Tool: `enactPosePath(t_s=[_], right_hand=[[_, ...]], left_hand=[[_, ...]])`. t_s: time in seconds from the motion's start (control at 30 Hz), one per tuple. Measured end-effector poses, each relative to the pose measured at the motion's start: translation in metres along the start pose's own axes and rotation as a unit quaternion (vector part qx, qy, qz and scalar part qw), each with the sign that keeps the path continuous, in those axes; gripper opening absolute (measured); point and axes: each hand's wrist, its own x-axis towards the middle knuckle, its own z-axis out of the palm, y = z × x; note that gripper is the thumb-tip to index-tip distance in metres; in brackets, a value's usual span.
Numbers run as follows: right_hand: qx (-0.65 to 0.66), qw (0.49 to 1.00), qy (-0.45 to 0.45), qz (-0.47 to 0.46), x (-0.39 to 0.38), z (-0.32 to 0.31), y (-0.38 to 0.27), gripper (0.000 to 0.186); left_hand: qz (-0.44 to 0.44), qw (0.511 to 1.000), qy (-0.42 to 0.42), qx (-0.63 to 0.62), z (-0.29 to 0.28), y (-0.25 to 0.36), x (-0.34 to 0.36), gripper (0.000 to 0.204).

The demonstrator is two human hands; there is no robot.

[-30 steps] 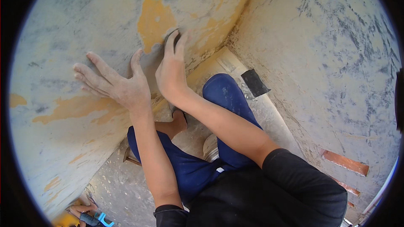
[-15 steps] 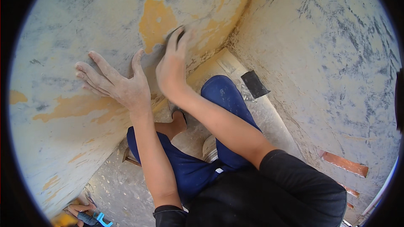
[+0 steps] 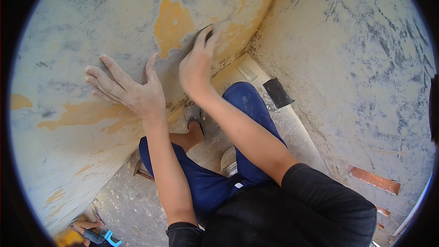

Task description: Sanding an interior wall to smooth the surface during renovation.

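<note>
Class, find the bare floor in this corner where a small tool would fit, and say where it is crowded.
Free: dusty floor between the left wall and the blue trousers. Crowded: the corner by the dark block, and the wall under the left hand and right hand.

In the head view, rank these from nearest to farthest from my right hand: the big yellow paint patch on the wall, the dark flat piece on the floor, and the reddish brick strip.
From the right hand:
1. Yellow paint patch, on the wall just left of the fingers.
2. Dark flat piece, on the floor to the right, by the corner.
3. Reddish brick strip, low on the right wall, farthest.
</note>
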Motion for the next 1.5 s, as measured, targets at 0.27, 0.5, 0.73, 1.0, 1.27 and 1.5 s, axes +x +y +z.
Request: enactPosePath(t_s=[0.27, 0.5, 0.73, 1.0, 1.27, 1.5], right_hand=[[0.003, 1.0, -0.003, -0.011, 0.001, -0.002, 0.0, 0.066], [0.014, 0.998, -0.002, -0.057, -0.001, -0.001, -0.005, 0.069], [-0.03, 0.994, -0.04, -0.093, -0.013, 0.0, -0.006, 0.075], [0.045, 0.997, -0.012, -0.065, -0.003, -0.005, -0.006, 0.074], [0.054, 0.996, -0.004, -0.067, -0.001, -0.004, -0.009, 0.075], [0.082, 0.996, -0.006, -0.031, 0.006, -0.008, -0.009, 0.076]], left_hand=[[0.003, 1.0, 0.003, -0.003, 0.0, -0.002, 0.0, 0.109], [0.005, 1.0, -0.005, -0.007, 0.0, -0.002, 0.001, 0.109], [-0.005, 1.0, -0.012, 0.002, -0.005, -0.005, 0.0, 0.11], [0.008, 1.0, -0.007, -0.006, -0.002, -0.004, 0.001, 0.109], [-0.001, 1.0, -0.01, -0.005, -0.004, -0.003, 0.0, 0.108], [0.001, 1.0, -0.004, -0.006, -0.003, -0.004, 0.0, 0.108]])
